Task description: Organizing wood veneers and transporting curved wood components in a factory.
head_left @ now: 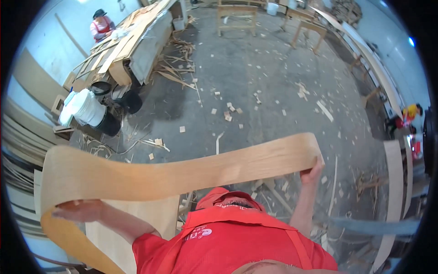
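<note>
A long, wide strip of pale wood veneer (182, 176) stretches across in front of me. At the far left it bends round in a loop and runs back down toward the lower edge. My left hand (82, 210) is inside that bend, holding the strip at its lower edge; the veneer hides part of the fingers. At the right end, my right hand (313, 173) is closed on the strip, fingers wrapped round its lower corner. Below the left part of the strip, beside my left forearm, lies a flat pale board (155, 217).
A long workbench (153, 50) with wood strips stands at far left, a person (101, 26) behind it. Near it are black buckets (129, 101) and a white bag (86, 107). Wood scraps (228, 114) litter the floor. Wooden trestles (237, 20) stand far off; another person (407, 116) is at right.
</note>
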Motion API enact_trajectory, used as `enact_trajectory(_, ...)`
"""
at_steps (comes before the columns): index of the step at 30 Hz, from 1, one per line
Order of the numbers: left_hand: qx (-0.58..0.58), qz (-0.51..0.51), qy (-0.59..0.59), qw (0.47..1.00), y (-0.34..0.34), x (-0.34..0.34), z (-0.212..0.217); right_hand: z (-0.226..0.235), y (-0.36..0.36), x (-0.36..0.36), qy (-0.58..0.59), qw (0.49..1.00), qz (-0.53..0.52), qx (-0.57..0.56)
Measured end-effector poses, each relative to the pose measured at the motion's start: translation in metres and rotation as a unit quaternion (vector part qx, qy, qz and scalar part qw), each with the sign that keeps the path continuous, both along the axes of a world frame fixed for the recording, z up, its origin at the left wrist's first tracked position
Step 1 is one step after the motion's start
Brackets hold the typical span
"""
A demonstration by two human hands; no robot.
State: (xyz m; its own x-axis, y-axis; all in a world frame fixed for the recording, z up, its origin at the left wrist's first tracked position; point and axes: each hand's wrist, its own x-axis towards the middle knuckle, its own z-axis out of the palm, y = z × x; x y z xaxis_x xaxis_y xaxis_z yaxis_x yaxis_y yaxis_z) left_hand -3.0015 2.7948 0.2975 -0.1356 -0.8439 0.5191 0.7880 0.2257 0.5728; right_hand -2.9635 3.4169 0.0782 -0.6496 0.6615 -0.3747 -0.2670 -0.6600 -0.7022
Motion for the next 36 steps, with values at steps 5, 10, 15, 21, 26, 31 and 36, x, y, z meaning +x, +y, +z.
enact_trajectory(5, 0.051, 0.040, 0.016, 0.998, 0.050, -0.150, 0.023, 0.018, 0.021, -0.120, -0.033, 0.999, -0.006, 0.020)
enact_trajectory(10, 0.062, 0.003, 0.011, 0.998, 0.075, -0.272, 0.015, -0.016, 0.053, -0.259, -0.034, 0.999, -0.015, 0.037)
enact_trajectory(15, 0.059, 0.072, -0.043, 0.995, 0.091, -0.393, -0.010, -0.029, 0.077, -0.432, -0.036, 0.999, 0.003, 0.027)
enact_trajectory(21, 0.100, 0.086, -0.046, 0.990, 0.086, -0.533, -0.002, -0.029, 0.097, -0.673, -0.001, 0.998, 0.062, 0.021)
enact_trajectory(26, 0.111, 0.109, -0.078, 0.985, 0.075, -0.638, 0.016, -0.004, 0.069, -0.875, 0.027, 0.991, 0.129, 0.018)
enact_trajectory(31, 0.141, 0.136, -0.043, 0.980, 0.031, -0.746, 0.010, 0.009, 0.013, -1.067, 0.008, 0.983, 0.178, 0.032)
enact_trajectory(36, 0.138, 0.269, -0.134, 0.944, -0.022, -0.889, -0.005, -0.010, -0.029, -1.246, 0.051, 0.966, 0.246, 0.052)
